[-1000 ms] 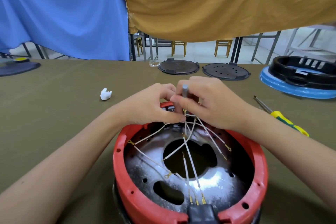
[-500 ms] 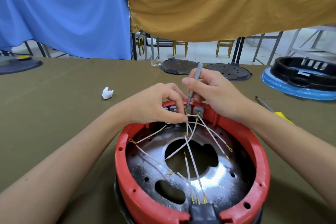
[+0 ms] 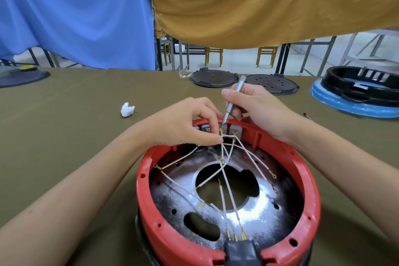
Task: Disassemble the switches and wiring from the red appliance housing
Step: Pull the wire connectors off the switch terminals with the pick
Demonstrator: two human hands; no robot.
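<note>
Steadying limp white wires point(image 3: 224, 158) in my left hand point(image 3: 183, 124), I am pinching them below my screwdriver point(image 3: 234, 98). My right hand point(image 3: 257, 108) is gripping its slim shaft; the brass terminals point(image 3: 221, 130) look delicate.

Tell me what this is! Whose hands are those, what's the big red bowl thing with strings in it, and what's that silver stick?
The camera sits on a person's head and looks down, so you see that person's own two hands. The red ring is the shell of a kitchen appliance, turned so you look inside. The "strings" are thin white wires with little gold ends. The right hand holds a slim silver screwdriver, its tip down at a gold connector on the far rim. The left hand pinches the wires right beside it. All this rests on a green cloth table. Also there: a crumpled white scrap, two dark round lids and a black part on a blue ring.
</note>
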